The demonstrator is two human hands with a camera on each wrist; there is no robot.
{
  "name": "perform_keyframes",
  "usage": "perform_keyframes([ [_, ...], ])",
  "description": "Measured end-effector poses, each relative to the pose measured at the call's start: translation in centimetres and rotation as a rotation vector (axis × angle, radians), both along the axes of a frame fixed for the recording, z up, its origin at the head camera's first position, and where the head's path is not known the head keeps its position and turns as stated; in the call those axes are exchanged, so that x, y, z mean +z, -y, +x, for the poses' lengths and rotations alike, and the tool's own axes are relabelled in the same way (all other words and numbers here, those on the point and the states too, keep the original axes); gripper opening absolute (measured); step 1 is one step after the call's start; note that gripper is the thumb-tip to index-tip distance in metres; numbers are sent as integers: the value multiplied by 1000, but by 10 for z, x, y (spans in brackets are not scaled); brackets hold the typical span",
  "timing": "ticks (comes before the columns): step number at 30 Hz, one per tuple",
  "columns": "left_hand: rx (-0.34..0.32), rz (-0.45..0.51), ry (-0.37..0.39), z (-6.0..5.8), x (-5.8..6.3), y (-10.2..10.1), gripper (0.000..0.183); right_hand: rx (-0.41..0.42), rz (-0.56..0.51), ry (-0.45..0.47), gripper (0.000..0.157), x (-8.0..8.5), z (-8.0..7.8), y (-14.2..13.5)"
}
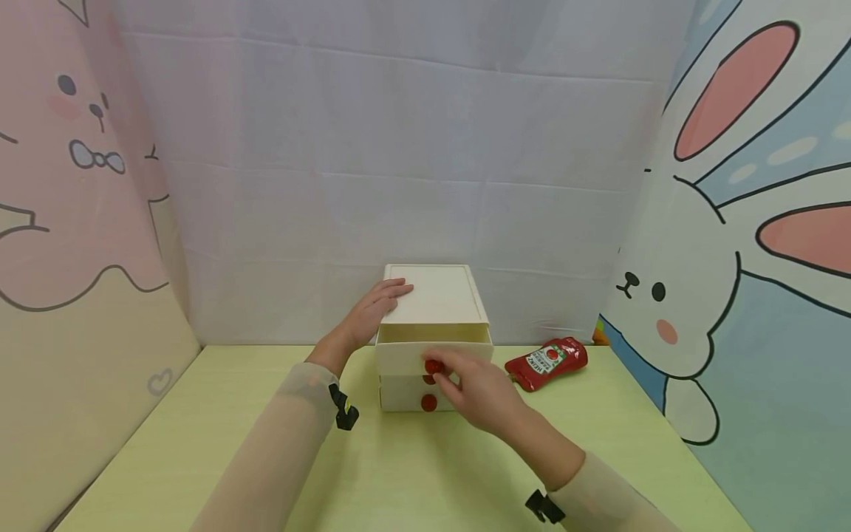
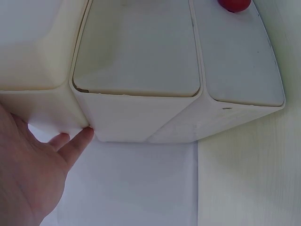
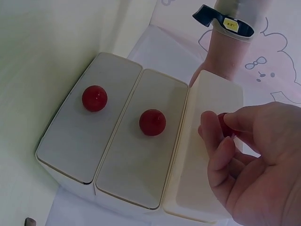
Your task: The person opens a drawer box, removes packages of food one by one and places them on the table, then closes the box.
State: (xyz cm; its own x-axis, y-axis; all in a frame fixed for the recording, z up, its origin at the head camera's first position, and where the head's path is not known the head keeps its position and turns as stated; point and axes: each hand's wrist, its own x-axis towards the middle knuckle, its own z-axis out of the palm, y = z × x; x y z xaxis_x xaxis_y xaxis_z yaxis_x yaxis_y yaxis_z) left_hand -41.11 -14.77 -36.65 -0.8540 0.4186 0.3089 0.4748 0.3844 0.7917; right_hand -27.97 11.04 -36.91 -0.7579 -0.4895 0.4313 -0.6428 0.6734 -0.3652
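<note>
A small white chest of drawers (image 1: 435, 292) stands at the back of the table, its top drawer (image 1: 399, 360) pulled partly out. With thumb and fingers my right hand (image 1: 482, 391) pinches the round red knob (image 3: 225, 123) of that drawer. My left hand (image 1: 368, 316) rests on the chest's top left edge, fingers extended over it; in the left wrist view, the hand (image 2: 35, 172) touches the side near the top. Two lower drawers, each with a red knob (image 3: 152, 122), are closed. The inside of the open drawer is mostly hidden.
A red Heinz ketchup pouch (image 1: 547, 363) lies right of the chest on the pale yellow-green table (image 1: 253, 414). A white cloth (image 1: 399, 148) hangs close behind. Printed cartoon panels (image 1: 705, 310) stand along both sides.
</note>
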Motion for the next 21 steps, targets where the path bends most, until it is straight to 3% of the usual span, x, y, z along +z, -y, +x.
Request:
perform_keyframes([
  [21,-4,9,0,1,0,0,54,-47,18,-37,36,1,-16,7],
])
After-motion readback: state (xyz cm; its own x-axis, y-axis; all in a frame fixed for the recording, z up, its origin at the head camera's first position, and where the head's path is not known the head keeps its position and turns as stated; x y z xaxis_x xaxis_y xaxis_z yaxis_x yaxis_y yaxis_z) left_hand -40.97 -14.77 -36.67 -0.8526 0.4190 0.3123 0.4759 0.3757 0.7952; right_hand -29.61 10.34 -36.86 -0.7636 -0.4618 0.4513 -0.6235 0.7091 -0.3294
